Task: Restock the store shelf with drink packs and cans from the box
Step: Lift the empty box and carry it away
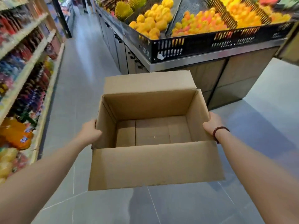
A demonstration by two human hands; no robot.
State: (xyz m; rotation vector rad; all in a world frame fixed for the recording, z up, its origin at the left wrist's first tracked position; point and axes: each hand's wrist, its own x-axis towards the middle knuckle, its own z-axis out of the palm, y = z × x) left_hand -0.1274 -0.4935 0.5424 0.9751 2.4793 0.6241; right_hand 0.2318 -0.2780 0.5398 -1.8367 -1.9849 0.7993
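Observation:
An open brown cardboard box (155, 165) is held up in front of me over the grey floor, flaps spread outward. Nothing lies inside it; only its bare bottom shows. My left hand (90, 132) grips the box's left wall. My right hand (212, 122), with a dark bead bracelet at the wrist, grips the right wall. The store shelf (34, 62) runs along the left, its tiers packed with blurred bottles and drink packs, orange bottles (14, 135) on the lowest tier nearest me.
A fruit stand (191, 62) with black crates of yellow and orange fruit stands ahead on the right, on a steel-edged cabinet. The grey tiled aisle (84, 62) runs forward between shelf and stand. A person's legs show far down the aisle.

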